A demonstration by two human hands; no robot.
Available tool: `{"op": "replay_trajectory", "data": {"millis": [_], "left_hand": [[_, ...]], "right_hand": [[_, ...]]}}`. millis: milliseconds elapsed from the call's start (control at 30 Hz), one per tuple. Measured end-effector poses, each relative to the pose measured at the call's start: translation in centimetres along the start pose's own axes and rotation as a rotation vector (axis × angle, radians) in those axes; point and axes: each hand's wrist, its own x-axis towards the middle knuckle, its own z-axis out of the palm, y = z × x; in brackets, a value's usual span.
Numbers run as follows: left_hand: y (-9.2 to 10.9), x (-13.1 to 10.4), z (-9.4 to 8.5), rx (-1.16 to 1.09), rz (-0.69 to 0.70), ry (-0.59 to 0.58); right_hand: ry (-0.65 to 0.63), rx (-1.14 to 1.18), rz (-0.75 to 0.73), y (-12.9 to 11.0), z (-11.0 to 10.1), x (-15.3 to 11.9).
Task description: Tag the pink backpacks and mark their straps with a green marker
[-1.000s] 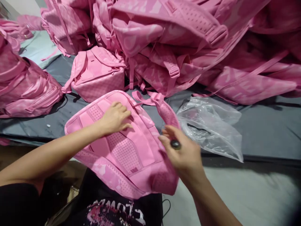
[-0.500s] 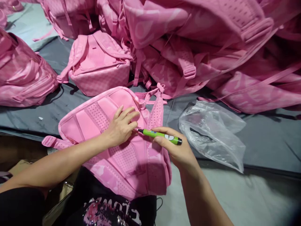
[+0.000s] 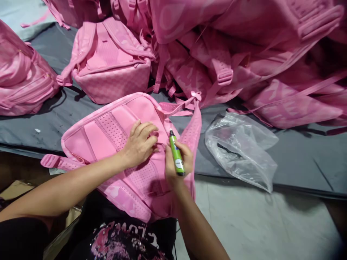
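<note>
A pink backpack (image 3: 89,139) lies with its padded, perforated back panel facing up, partly on the person's lap and against the table edge. My left hand (image 3: 139,144) rests on the middle of this panel, fingers curled, thumb and fingertips pinching at a small bit of the backpack too small to make out. Just to the right, my right hand (image 3: 180,160) is closed round a green marker (image 3: 176,153), whose dark tip points up and away. The right fingertips are near the left ones, over the panel. A shoulder strap (image 3: 193,126) stands up beyond the right hand.
Several pink backpacks (image 3: 114,81) are heaped along the back of the grey-covered table (image 3: 303,159), with another (image 3: 24,79) at the left. A crumpled clear plastic bag (image 3: 244,155) lies right of the hands. Cardboard (image 3: 16,189) shows at lower left.
The marker has turned from lying sideways, tip at the left hand, to pointing upward. My right hand has moved left, close to my left hand. The strap leans further right, and the view has shifted.
</note>
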Motion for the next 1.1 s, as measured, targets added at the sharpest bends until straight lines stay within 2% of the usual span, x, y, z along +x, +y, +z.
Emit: {"op": "replay_trajectory", "data": {"millis": [33, 100, 200, 333, 467, 533, 767, 900, 1100], "left_hand": [[0.0, 0.1, 0.0, 0.01, 0.007, -0.008], [0.0, 0.2, 0.0, 0.026, 0.033, -0.013], [-0.1, 0.3, 0.1, 0.035, 0.08, 0.019], [-0.2, 0.3, 0.3, 0.032, 0.11, 0.076], [-0.2, 0.3, 0.5, 0.04, 0.105, 0.112], [-0.3, 0.2, 0.7, 0.041, 0.104, 0.119], [-0.4, 0.2, 1.0, 0.044, 0.106, 0.126], [-0.4, 0.2, 1.0, 0.043, 0.101, 0.118], [-0.5, 0.2, 1.1, 0.054, 0.098, 0.139]], "right_hand": [[0.032, -0.077, -0.02, 0.6, -0.4, 0.2], [0.063, -0.137, 0.031, 1.0, -1.3, 0.8], [0.058, -0.123, 0.088, 0.4, -1.9, 1.8], [0.062, -0.179, -0.054, -0.5, -1.0, 2.6], [-0.037, -0.239, -0.19, -0.3, -0.8, 3.0], [-0.059, -0.257, -0.21, -0.1, -0.9, 3.1], [-0.087, -0.276, -0.23, 0.5, -0.5, 3.1], [-0.04, -0.307, -0.187, 0.6, -0.7, 3.2], [-0.089, -0.313, -0.142, 0.3, -1.1, 3.5]]}}
